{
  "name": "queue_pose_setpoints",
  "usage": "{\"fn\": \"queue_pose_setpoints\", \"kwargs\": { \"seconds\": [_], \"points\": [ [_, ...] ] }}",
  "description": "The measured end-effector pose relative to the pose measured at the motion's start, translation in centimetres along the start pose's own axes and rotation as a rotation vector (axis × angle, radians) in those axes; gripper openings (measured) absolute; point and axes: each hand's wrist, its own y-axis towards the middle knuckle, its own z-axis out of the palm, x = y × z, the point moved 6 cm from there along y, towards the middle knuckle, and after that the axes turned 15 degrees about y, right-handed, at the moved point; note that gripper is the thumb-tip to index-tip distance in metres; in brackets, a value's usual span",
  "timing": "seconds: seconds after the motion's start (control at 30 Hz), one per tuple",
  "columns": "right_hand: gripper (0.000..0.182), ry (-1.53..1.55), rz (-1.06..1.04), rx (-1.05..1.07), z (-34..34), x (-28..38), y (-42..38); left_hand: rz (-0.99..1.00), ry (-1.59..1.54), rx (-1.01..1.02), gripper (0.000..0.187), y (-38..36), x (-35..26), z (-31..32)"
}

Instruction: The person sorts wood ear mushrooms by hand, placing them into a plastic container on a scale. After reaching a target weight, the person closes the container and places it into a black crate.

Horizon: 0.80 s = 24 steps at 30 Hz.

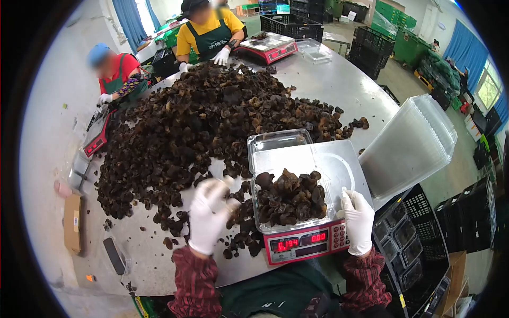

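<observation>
A clear plastic box (281, 139), lid raised behind it, sits on a red scale (313, 245) whose display shows 0.194. Dark wood ear mushrooms (290, 199) fill the box. My right hand (358, 220), white-gloved, is at the right edge of the scale beside the box, its fingers bent close together; whether anything is between them is hard to see. Left of the box, my left hand (209, 214), gloved too and blurred by motion, hovers over the front of a large mushroom pile (212, 111). Its thumb and fingers are apart, with nothing visible between them.
A tall stack of clear boxes (413, 143) leans right of the scale. A black crate (419, 238) holds packed boxes at lower right. Two co-workers stand across the table (339, 79), with scales (270, 50). A phone (114, 256) and carton (73, 223) lie left.
</observation>
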Motion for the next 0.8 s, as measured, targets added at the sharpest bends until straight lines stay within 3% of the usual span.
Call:
{"fn": "queue_pose_setpoints", "kwargs": {
  "seconds": [0.07,0.13,0.27,0.33,0.4,0.47,0.53,0.6,0.63,0.73,0.8],
  "points": [
    [0.018,0.046,-0.037,-0.042,0.6,-0.5,-0.2,0.37,0.018,0.097,0.048,-1.8,-5.4,0.9],
    [0.019,0.094,-0.083,-0.078,0.7,-0.7,-0.3,0.504,0.168,0.204,0.037,-2.8,-9.4,2.7],
    [0.019,-0.007,-0.194,-0.048,0.6,-0.5,-0.5,0.504,0.11,0.163,0.024,-3.9,-7.4,6.0],
    [0.019,0.008,-0.182,-0.047,0.2,-0.7,-0.7,0.395,-0.15,0.13,0.017,-3.6,-6.6,5.6],
    [0.015,0.015,-0.062,-0.038,0.0,-1.4,-0.7,0.344,-0.19,0.1,0.015,-3.4,-6.6,4.9],
    [0.016,0.046,-0.02,-0.049,0.1,-0.9,-0.7,0.1,-0.348,0.071,0.015,-3.0,-5.6,3.9],
    [0.016,0.073,0.031,-0.068,-0.2,-0.8,-0.8,0.007,-0.381,-0.07,0.013,-2.7,-4.3,1.7],
    [0.016,0.098,0.029,-0.092,-0.8,-0.8,-0.5,-0.062,-0.196,-0.153,0.013,-2.7,-1.5,0.1],
    [0.016,0.088,0.006,-0.099,-1.2,-0.9,-0.4,-0.033,0.101,-0.107,0.012,-2.6,-0.1,-0.4],
    [0.015,0.045,-0.008,-0.132,-2.2,-1.6,-0.1,-0.012,0.544,0.106,0.019,-4.0,5.9,1.2],
    [0.014,0.041,-0.033,-0.147,-2.3,-1.8,-0.2,-0.03,0.433,0.11,0.02,-3.7,6.4,1.6]
  ]
}}
